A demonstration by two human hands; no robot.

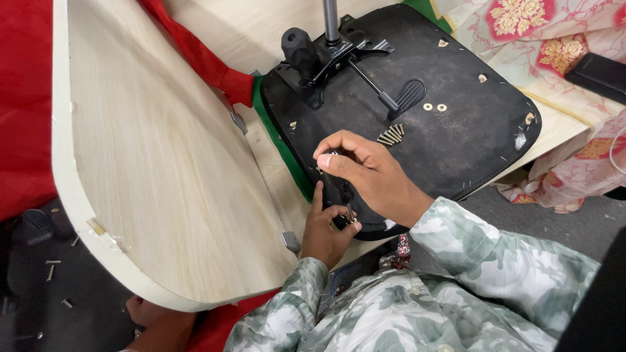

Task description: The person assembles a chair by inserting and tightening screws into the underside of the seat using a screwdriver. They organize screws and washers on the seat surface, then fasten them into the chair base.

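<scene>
The right hand (355,166) pinches a small tool over the upturned black seat base (450,140); the left hand (326,228) grips a screw (350,212) at its 6 o'clock edge. The person does best keeping the tool upright, with spare screws (391,133) near at 1 o'clock.

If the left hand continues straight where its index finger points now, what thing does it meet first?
Probably the right hand, just above the left hand over the black seat underside; depth is unclear, so the finger may pass beneath it.

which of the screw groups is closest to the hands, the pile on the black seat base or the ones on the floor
The pile of screws on the black seat base, just beyond the right hand. The loose screws lie scattered on the dark floor at far left.
</scene>
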